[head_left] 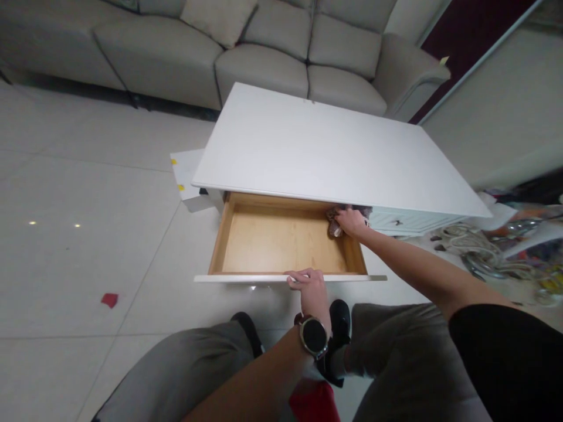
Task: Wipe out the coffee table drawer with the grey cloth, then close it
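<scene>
A wooden drawer (272,234) with a white front panel is pulled out from a white coffee table (325,152). My left hand (311,284), with a watch on its wrist, has its fingers hooked over the top edge of the drawer front. Inside the drawer's back right corner, my right hand (352,221) is closed on a crumpled brownish-grey cloth (335,228). Part of this cloth is covered by my fingers, and some of it shows at the drawer's right side. The visible drawer floor is bare light wood.
A grey sofa (259,64) stands behind the table. To the left, a white box (187,173) sits on the tiled floor near a small red piece (109,300). Coiled cables (479,246) and clutter lie at the right. A red item (314,401) is between my legs.
</scene>
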The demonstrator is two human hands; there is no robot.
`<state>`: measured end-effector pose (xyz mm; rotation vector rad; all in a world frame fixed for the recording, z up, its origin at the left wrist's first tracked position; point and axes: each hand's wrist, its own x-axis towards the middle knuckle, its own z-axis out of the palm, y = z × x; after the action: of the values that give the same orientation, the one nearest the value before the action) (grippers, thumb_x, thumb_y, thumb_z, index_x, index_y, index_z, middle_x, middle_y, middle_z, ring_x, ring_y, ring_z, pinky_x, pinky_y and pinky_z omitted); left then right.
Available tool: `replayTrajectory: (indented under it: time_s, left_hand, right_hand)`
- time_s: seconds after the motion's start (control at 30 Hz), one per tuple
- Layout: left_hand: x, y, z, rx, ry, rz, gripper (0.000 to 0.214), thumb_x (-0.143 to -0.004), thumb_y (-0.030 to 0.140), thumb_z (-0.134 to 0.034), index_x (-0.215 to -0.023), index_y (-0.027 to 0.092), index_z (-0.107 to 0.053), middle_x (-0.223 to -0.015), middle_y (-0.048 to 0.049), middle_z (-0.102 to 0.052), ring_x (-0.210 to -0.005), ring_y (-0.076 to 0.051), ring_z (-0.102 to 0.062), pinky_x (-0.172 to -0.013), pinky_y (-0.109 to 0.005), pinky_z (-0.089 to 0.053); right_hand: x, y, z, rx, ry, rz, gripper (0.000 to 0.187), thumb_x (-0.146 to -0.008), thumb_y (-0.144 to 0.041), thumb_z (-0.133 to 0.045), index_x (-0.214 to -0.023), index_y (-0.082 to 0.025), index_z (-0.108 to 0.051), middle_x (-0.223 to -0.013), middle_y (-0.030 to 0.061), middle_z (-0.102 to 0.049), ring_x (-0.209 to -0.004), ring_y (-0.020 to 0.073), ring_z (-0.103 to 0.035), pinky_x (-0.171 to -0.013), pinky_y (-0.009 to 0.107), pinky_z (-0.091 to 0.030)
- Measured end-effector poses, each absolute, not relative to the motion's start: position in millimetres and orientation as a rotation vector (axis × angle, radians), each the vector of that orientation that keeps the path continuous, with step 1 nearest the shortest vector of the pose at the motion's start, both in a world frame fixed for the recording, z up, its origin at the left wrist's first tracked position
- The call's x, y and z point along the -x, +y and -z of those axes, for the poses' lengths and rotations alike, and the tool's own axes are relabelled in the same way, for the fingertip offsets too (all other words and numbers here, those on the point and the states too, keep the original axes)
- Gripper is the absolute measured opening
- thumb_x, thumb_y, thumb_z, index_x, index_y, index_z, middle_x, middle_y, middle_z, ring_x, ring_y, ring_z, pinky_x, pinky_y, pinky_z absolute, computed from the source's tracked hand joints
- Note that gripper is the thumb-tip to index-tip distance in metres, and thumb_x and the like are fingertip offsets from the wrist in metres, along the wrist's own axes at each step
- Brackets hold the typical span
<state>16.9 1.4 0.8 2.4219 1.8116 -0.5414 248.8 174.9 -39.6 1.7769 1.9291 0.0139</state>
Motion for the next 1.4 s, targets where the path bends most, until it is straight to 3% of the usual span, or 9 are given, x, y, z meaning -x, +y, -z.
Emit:
replayTrajectory:
  time_s: [0.1,0.3,0.47,0.63,0.83,0.97,1.1,1.4]
  left_hand:
    - [-17.0,1.0,-1.0,-2.422,1.805,0.557,0.044,-0.097,0.003,-0.031,-0.121,0.015,-0.066,-0.117,-0.016,-0.067,-0.121,-0.039,-0.063,-0.093,-0.053,-0.05]
    - [-17.0,-2.1,-1.8,-2.458,1.828,0.555,0.047,-0.095,-0.001,-0.029,-0.12,0.012,-0.067,-0.116,-0.0184,-0.068,-0.119,-0.04,-0.065,-0.091,-0.054,-0.051]
    - [-17.3,-4.3,-4.2,-2.427,1.831,0.537,0.048,-0.094,-0.002,-0.031,-0.123,0.012,-0.067,-0.117,-0.0176,-0.068,-0.12,-0.039,-0.064,-0.092,-0.054,-0.051]
    - [-17.5,-5.1,-7.8,-2.353,1.808,0.504,0.046,-0.093,-0.001,-0.037,-0.124,0.01,-0.068,-0.12,-0.0222,-0.068,-0.12,-0.04,-0.064,-0.094,-0.056,-0.051]
    - [-18.1,-1.6,-5.1,-2.364,1.763,0.506,0.044,-0.093,0.0,-0.038,-0.122,0.012,-0.068,-0.118,-0.0195,-0.069,-0.121,-0.041,-0.064,-0.091,-0.056,-0.054]
    - [-18.3,0.3,-1.8,-2.36,1.768,0.534,0.045,-0.092,-0.002,-0.038,-0.122,0.01,-0.068,-0.117,-0.0208,-0.069,-0.12,-0.042,-0.064,-0.089,-0.057,-0.054]
    - [-17.5,0.2,-1.9,-2.342,1.743,0.499,0.042,-0.093,0.0,-0.039,-0.123,0.009,-0.068,-0.12,-0.0224,-0.067,-0.122,-0.044,-0.062,-0.091,-0.059,-0.052]
    - [-18.9,-2.7,-0.5,-2.404,1.765,0.561,0.046,-0.093,-0.003,-0.031,-0.119,0.007,-0.067,-0.115,-0.023,-0.068,-0.12,-0.044,-0.064,-0.089,-0.058,-0.054]
  right_hand:
    - [-248.3,182.6,44.2,-1.803,1.908,0.044,0.039,-0.095,-0.018,-0.044,-0.119,-0.017,-0.076,-0.135,0.0224,-0.062,-0.117,0.0364,-0.058,-0.087,0.046,-0.053]
    - [-268.1,136.9,28.0,-1.826,2.05,0.026,0.042,-0.088,-0.028,-0.056,-0.128,-0.028,-0.071,-0.144,0.0128,-0.052,-0.13,0.0416,-0.039,-0.087,0.045,-0.052]
    - [-271.6,66.5,19.1,-1.805,2.121,0.159,0.045,-0.085,-0.026,-0.06,-0.128,-0.028,-0.069,-0.146,0.0109,-0.049,-0.125,0.0375,-0.038,-0.096,0.048,-0.046]
    - [-272.8,24.7,16.2,-1.722,2.201,0.291,0.044,-0.083,-0.02,-0.06,-0.126,-0.027,-0.069,-0.145,0.0103,-0.049,-0.12,0.0327,-0.04,-0.096,0.044,-0.046]
    - [-272.6,75.1,24.4,-1.649,2.102,0.15,0.045,-0.084,-0.022,-0.062,-0.128,-0.027,-0.068,-0.144,0.0132,-0.048,-0.127,0.0376,-0.037,-0.09,0.044,-0.05]
    - [-260.7,132.9,35.2,-1.657,2.021,-0.006,0.038,-0.092,-0.02,-0.048,-0.121,-0.025,-0.073,-0.141,0.0154,-0.052,-0.129,0.0391,-0.038,-0.082,0.041,-0.053]
    - [-248.2,170.1,49.1,-1.654,1.949,-0.036,0.043,-0.095,-0.015,-0.039,-0.116,-0.019,-0.076,-0.136,0.0196,-0.058,-0.126,0.0376,-0.045,-0.082,0.044,-0.052]
    - [-242.4,148.5,74.8,-1.422,2.006,0.111,0.029,-0.085,-0.015,-0.056,-0.102,-0.022,-0.079,-0.118,0.0162,-0.07,-0.123,0.0352,-0.047,-0.091,0.046,-0.049]
